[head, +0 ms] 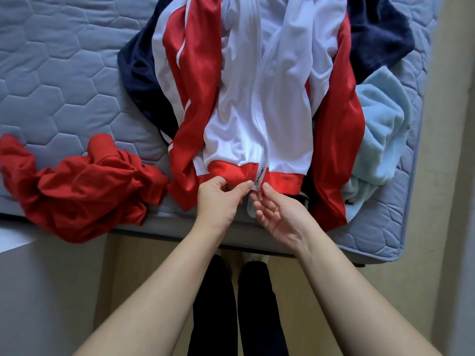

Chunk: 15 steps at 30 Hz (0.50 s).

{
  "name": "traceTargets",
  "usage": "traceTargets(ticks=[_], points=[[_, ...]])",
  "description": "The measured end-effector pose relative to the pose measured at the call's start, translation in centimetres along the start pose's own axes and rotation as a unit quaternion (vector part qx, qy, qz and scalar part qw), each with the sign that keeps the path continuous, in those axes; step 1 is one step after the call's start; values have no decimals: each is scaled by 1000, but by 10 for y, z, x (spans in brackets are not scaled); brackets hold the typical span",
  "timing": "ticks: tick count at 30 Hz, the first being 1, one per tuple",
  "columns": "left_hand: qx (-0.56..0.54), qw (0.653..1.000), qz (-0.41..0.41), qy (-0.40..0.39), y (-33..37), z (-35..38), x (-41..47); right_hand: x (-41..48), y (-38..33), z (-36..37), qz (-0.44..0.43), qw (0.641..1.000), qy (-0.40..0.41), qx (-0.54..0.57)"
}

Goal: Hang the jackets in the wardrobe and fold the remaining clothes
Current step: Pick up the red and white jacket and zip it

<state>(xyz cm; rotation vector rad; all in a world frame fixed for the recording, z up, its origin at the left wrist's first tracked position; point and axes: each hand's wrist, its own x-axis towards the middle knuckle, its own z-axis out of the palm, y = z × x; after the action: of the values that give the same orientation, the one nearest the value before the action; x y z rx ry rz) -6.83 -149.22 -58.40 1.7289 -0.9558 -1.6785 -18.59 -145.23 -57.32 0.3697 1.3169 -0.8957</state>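
A white and red track jacket lies front up on the bed, its red hem at the near edge. The white zipper runs up its middle. My left hand pinches the red hem just left of the zipper's bottom end. My right hand pinches the zipper's lower end from the right with thumb and forefinger. A crumpled red garment lies to the left. A navy garment lies under the jacket, showing on both sides. A light blue fleece lies to the right.
The grey quilted mattress fills the upper view, its near edge running past my hands. A white surface sits low at the left. The wooden floor and my legs in dark trousers are below.
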Motion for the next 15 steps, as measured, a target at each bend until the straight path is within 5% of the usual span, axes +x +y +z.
traceTargets(ticks=[10,15], points=[[74,997,15,5,5,-12,0,-15,-20,11,48,968,-15,-244],[58,998,9,6,5,-16,-1,-9,-11,11,-121,929,32,-349]])
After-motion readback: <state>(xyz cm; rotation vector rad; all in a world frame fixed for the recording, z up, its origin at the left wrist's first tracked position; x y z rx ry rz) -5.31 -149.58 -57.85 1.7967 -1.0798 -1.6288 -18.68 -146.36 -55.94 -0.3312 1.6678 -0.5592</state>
